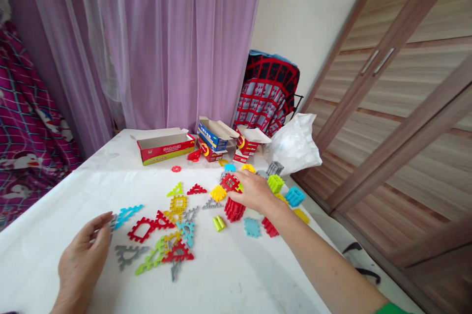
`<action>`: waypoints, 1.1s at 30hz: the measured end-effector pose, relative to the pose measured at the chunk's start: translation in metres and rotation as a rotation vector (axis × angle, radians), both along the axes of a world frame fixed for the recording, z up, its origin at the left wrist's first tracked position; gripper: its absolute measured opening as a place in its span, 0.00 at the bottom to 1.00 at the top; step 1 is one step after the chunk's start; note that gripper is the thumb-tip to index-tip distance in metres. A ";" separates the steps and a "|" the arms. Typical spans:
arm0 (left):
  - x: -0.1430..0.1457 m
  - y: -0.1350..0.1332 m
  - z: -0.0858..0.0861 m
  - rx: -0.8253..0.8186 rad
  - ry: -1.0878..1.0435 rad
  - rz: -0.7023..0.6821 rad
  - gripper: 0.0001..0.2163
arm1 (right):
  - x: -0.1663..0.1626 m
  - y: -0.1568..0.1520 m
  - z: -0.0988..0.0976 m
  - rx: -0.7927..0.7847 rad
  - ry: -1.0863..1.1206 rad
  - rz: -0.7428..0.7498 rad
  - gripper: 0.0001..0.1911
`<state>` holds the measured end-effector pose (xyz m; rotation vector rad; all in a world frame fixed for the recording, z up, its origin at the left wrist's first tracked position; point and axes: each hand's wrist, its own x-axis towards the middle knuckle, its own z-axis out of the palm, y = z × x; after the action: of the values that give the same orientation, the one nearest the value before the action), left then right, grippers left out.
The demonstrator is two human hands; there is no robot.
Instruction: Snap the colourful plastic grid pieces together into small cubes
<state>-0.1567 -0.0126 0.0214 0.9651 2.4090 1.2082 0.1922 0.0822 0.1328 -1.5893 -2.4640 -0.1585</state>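
Observation:
My right hand (254,190) is closed on a red square building piece (230,182) with a lattice middle, above the sorted stacks. Just below it stands a stack of red pieces (235,210), with a yellow stack (218,193) to its left. My left hand (85,255) is at the left, its thumb and fingers pinched on a grey notched building piece (113,222), mostly hidden. Beside its fingertips lies a blue triangle piece (127,215). Loose pieces spread to the right include a red square frame (141,230), a grey triangle (130,255) and a green triangle (152,257).
Open cardboard boxes, one red and green (165,151) and one blue (212,138), line the back of the white-covered table (236,279). A white plastic bag (297,142) sits at the back right. Green (275,184) and blue stacks (295,196) stand near the right edge.

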 end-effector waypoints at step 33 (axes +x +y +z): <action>0.002 -0.001 -0.010 0.179 0.014 -0.008 0.13 | -0.104 -0.060 -0.075 -0.246 0.083 -0.136 0.18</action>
<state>-0.1551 -0.0137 0.0114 1.0361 2.3362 1.4378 0.0880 0.0224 0.0582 -1.8219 -2.3871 0.1944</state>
